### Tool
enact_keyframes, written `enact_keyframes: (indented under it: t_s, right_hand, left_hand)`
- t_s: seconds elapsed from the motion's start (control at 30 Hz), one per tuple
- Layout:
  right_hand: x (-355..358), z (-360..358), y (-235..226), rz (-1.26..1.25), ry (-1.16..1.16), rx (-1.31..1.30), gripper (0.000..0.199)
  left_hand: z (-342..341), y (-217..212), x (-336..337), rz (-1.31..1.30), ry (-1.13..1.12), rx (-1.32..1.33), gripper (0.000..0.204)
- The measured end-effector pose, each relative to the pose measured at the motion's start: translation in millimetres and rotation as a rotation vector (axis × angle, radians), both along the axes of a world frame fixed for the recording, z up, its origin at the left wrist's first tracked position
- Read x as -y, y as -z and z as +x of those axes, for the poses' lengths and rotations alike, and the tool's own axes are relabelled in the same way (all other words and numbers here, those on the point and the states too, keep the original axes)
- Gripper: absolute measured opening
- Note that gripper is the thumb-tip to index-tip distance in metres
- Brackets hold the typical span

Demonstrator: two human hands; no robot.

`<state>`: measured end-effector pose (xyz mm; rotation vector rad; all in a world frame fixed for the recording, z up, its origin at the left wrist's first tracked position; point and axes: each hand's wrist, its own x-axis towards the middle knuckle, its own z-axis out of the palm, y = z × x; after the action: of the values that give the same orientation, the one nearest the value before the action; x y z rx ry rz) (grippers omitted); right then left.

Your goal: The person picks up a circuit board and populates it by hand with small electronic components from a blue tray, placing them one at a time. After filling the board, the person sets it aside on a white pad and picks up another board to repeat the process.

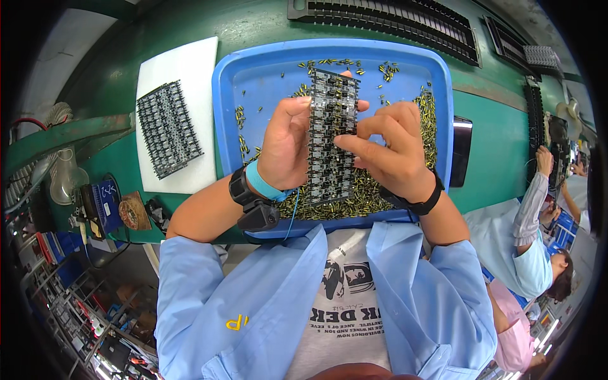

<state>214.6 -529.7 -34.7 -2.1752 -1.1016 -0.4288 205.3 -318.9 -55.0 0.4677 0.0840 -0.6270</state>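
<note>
My left hand [282,147] grips the left edge of a circuit board panel [327,170], with fingertips showing behind its top and right side. Dark, with rows of small components, the panel is held tilted above a blue plastic tray [223,101]. At the panel's middle, my right hand [400,149] has its thumb and a finger brought close together, touching its face. Whatever lies between those fingertips is too small to make out. Many small yellow-green and black cylindrical parts [358,207] lie in the tray, thickest along its near and right sides.
On the left, a white foam sheet [190,66] bears a second panel [168,130]. Black slotted racks [386,22] stand at the back of the green table [253,25]. A dark flat device [461,152] lies right of the tray. Another person [522,247] works at far right.
</note>
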Motion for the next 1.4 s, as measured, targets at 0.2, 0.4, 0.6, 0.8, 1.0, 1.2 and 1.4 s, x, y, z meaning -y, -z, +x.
enact_keyframes:
  t_s: [0.2,0.4,0.6,0.8,1.0,1.2,1.4]
  right_hand:
    - [-1.9,-1.7,3.2,-0.048,0.002,0.194,0.046]
    - [-0.6,-1.3,-0.5,-0.07,-0.005,0.193,0.045]
    - [-3.0,-1.3,2.1,-0.077,-0.02,0.208,0.043]
    - [-1.9,2.2,2.4,-0.051,-0.04,0.153,0.044]
    - [3.4,3.1,-2.9,-0.037,-0.081,0.015,0.057]
    - [1.0,6.8,1.2,0.093,-0.118,-0.096,0.055]
    - [-5.5,-2.3,-0.9,-0.015,-0.01,0.017,0.04]
  left_hand:
    - [-0.4,1.2,0.9,0.027,-0.004,0.019,0.067]
    - [1.0,-1.5,2.2,0.028,-0.01,-0.012,0.066]
    - [3.1,3.1,0.7,0.126,0.018,0.066,0.078]
    - [2.9,3.2,-1.9,0.054,0.015,0.014,0.078]
    - [3.0,5.8,-3.0,-0.022,-0.024,-0.003,0.078]
    - [2.4,2.1,-0.5,-0.106,-0.038,-0.054,0.069]
    - [2.7,5.0,0.3,-0.038,-0.054,-0.041,0.071]
